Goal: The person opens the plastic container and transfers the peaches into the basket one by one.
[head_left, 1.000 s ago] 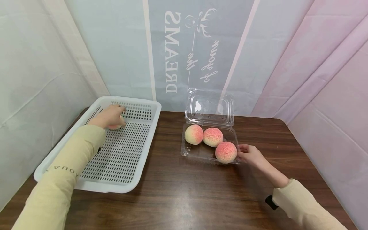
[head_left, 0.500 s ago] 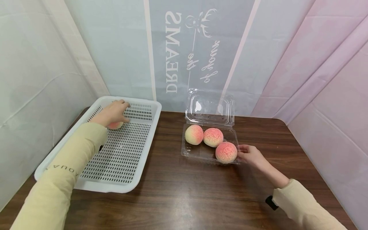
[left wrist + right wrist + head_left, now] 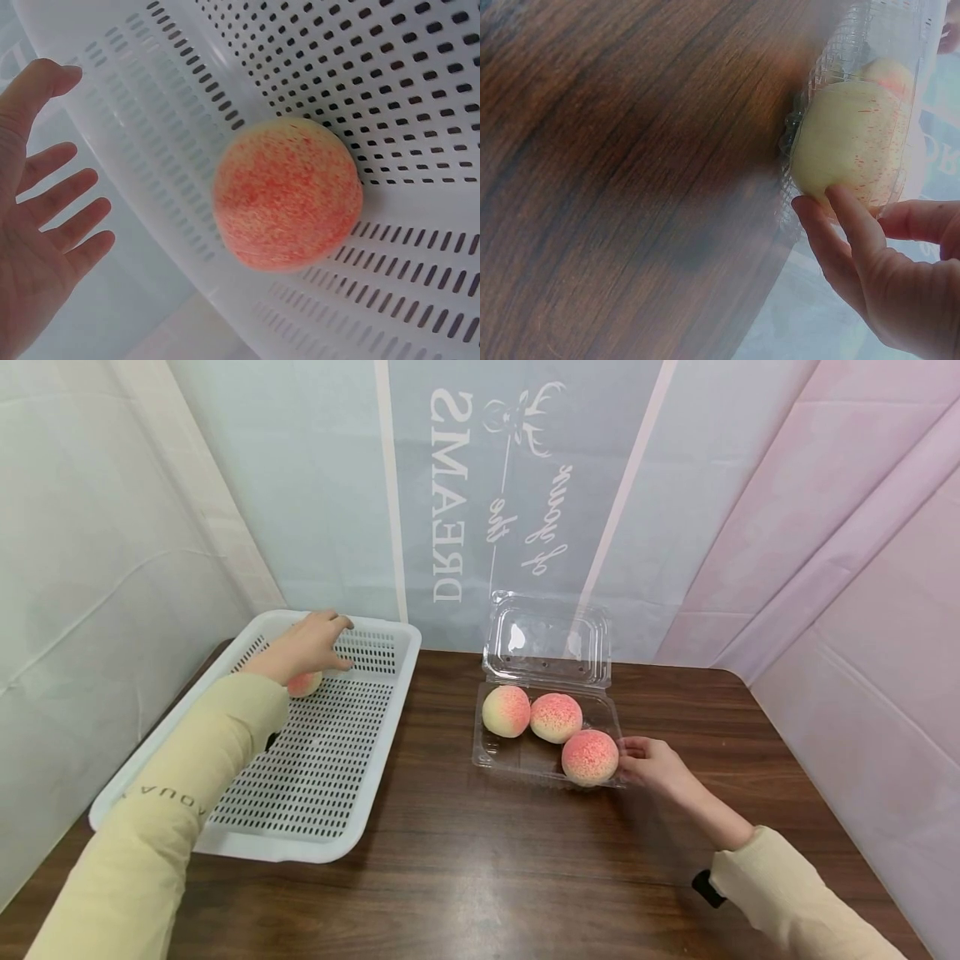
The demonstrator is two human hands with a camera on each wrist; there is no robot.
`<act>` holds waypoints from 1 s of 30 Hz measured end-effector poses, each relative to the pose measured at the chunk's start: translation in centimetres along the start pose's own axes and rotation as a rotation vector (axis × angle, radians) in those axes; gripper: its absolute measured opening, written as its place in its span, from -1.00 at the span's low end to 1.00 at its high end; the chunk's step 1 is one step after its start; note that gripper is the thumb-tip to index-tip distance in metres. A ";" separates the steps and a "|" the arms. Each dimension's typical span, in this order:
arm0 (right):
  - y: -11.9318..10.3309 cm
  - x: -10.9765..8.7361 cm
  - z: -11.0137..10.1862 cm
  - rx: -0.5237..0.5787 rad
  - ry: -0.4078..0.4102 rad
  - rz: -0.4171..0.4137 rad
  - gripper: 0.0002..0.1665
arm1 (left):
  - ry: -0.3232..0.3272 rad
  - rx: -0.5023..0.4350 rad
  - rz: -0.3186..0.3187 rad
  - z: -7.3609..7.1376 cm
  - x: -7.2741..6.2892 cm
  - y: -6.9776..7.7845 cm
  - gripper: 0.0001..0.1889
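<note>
A pink and pale-yellow peach (image 3: 305,684) sits in the far left corner of a white perforated plastic basket (image 3: 408,693). My left hand (image 3: 303,647), fingers spread, is over that corner, and the left wrist view shows a gap between the fingers and the peach (image 3: 289,195). On the right stands a clear plastic clamshell box (image 3: 517,768) with its lid raised. Three peaches lie in it: one at left (image 3: 506,712), one in the middle (image 3: 557,718), one at front right (image 3: 590,757). My right hand (image 3: 656,766) pinches the box's right side between thumb and fingers.
The raised clear lid (image 3: 547,639) leans near a printed cloth backdrop (image 3: 465,510) at the table's far edge. Brown wood tabletop (image 3: 480,860) lies between basket and box and in front of them. Cloth walls rise at left and right.
My left hand has let go of the peach in the basket, its fingers spreading and moving up and to the right. The right hand and the box have stayed still.
</note>
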State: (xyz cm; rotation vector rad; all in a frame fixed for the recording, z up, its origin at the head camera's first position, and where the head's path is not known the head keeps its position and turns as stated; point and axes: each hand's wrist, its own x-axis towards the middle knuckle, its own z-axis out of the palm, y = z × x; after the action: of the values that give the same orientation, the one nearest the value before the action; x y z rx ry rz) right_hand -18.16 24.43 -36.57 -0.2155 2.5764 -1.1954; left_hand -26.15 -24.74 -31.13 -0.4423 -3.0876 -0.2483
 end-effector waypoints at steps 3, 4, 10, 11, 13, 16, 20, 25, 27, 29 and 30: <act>0.0 0.0 -0.1 -0.006 -0.002 -0.005 -0.49 | -0.002 -0.018 -0.002 -0.1 0.2 0.1 -0.34; 0.0 0.0 -0.1 -0.005 -0.002 -0.004 -0.49 | -0.004 -0.024 -0.004 -0.2 0.3 0.2 -0.34; -0.1 0.0 0.0 0.000 -0.003 0.007 -0.50 | -0.013 -0.072 -0.014 -0.4 0.8 0.7 -0.32; -0.1 0.0 0.0 0.001 -0.003 0.009 -0.50 | -0.013 -0.080 -0.013 -0.5 0.9 0.8 -0.32; -0.2 0.0 0.0 0.003 -0.005 0.010 -0.50 | -0.014 -0.089 -0.010 -0.5 1.0 1.1 -0.31; -0.2 0.0 -0.1 0.001 -0.009 0.010 -0.49 | -0.014 -0.102 0.006 -0.6 1.2 1.5 -0.30; -0.1 0.0 -0.2 0.000 -0.010 0.009 -0.48 | -0.019 -0.122 0.016 -0.7 1.5 1.9 -0.31; -0.1 0.0 -0.1 0.006 -0.009 0.011 -0.49 | -0.044 -0.145 0.011 -0.9 1.7 2.4 -0.31; -0.2 0.0 0.0 0.008 -0.007 0.013 -0.49 | -0.048 -0.152 0.016 -1.0 1.7 2.6 -0.31; -0.2 -0.1 0.0 0.007 -0.005 0.014 -0.50 | -0.045 -0.155 0.022 -1.0 1.8 2.9 -0.31; -0.3 -0.1 0.0 0.006 -0.004 0.014 -0.50 | -0.043 -0.154 0.027 -1.1 1.8 3.0 -0.31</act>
State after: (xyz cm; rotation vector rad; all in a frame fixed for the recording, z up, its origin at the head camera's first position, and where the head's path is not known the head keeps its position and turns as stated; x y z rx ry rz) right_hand -18.08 24.24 -36.39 -0.1985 2.5668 -1.1964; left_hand -27.07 -21.52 -29.54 -0.4995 -3.1140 -0.4855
